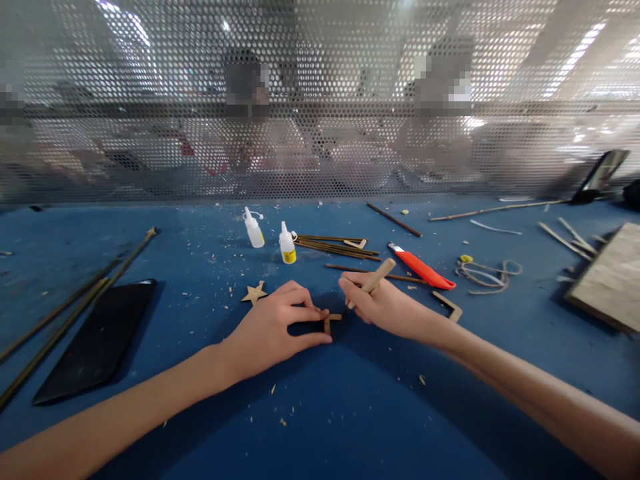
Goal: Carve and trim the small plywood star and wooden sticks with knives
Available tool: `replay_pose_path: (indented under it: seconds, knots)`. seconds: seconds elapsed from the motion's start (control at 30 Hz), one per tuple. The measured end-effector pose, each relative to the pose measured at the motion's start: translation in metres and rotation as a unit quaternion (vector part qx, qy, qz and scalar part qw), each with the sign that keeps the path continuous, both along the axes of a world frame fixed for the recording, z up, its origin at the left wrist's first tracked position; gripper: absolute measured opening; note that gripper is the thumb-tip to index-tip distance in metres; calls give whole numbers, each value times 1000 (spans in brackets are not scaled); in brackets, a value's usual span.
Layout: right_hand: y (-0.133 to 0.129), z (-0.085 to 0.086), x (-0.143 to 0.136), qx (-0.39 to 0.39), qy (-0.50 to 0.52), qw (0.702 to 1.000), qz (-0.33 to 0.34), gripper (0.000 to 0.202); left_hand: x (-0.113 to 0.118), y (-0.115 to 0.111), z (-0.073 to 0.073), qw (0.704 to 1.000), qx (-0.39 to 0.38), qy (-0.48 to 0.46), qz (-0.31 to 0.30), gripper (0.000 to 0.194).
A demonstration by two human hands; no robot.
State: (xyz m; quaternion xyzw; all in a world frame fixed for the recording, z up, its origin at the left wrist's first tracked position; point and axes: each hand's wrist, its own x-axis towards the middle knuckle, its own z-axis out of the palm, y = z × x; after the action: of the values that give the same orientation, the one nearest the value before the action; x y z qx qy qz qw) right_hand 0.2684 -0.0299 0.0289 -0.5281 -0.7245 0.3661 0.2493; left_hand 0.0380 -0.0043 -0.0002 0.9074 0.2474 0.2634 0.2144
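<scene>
My left hand [280, 327] rests on the blue table [320, 413], its thumb and fingers pinching a small wooden piece [330, 321] flat against the surface. My right hand [383, 303] is closed around a light wooden stick [376, 277] held like a pen, its lower tip touching the small piece. A small wooden star [255, 293] lies just left of my left hand. Two white glue bottles [254, 229] [287, 244] stand beyond the hands.
A red utility knife [421, 267] and thin dark sticks [336, 247] lie behind my right hand. A black phone [97, 340] and long sticks [65, 313] lie left. Twine [487, 273] and a wooden board [607, 277] sit right. A perforated screen [320, 100] stands behind, people beyond it.
</scene>
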Motion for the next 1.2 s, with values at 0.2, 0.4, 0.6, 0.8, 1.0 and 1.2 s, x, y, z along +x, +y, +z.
replay_pose_path:
  seconds: [0.2, 0.4, 0.6, 0.8, 1.0, 1.2]
  knots:
    - [1, 2, -2, 16, -9, 1000, 0, 37, 0, 1, 1, 1000, 21, 7, -11, 26]
    - [4, -8, -5, -3, 19, 1000, -18, 35, -1, 3, 1, 1000, 16, 14, -10, 26]
    - [-2, 1, 4, -32, 23, 999, -23, 37, -3, 4, 1, 1000, 3, 12, -7, 28]
    - [-10, 17, 23, -115, 73, 991, -4, 39, -5, 4, 0, 1000, -17, 21, -5, 28]
    - [-6, 3, 20, 8, 170, 982, -76, 41, -4, 5, 1, 999, -13, 31, -11, 28]
    - [-5, 16, -5, -160, 480, 856, -108, 48, -4, 3, 1, 998, 1, 47, -28, 31]
